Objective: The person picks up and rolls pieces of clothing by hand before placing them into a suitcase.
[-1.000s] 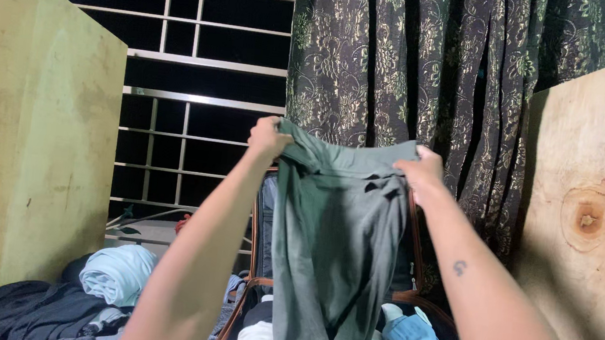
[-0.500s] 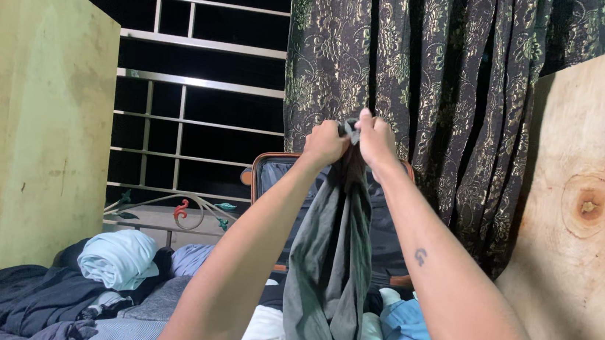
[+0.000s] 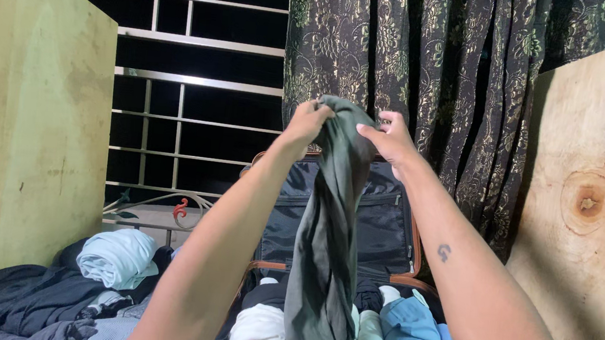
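A grey-green garment (image 3: 325, 246) hangs folded lengthwise from both my hands, held up in front of me. My left hand (image 3: 305, 122) pinches its top on the left side. My right hand (image 3: 391, 137) grips the top on the right, the fabric draped over between them. The cloth's lower end dangles into an open suitcase (image 3: 386, 222) with an orange-brown rim, whose dark lid stands upright behind. Rolled clothes lie inside: a white roll (image 3: 255, 333), a pale green roll (image 3: 371, 337) and blue rolls (image 3: 411, 327).
A pile of dark clothes (image 3: 38, 300) and a light blue rolled cloth (image 3: 116, 257) lie at the left. A yellowish wall (image 3: 25, 128) stands left, a plywood board (image 3: 595, 205) right. A barred window (image 3: 192, 85) and a patterned dark curtain (image 3: 416, 63) are behind.
My hands, spread wide with the garment open a second ago, came together and folded it lengthwise. They have since parted slightly, with the fabric draped over between them.
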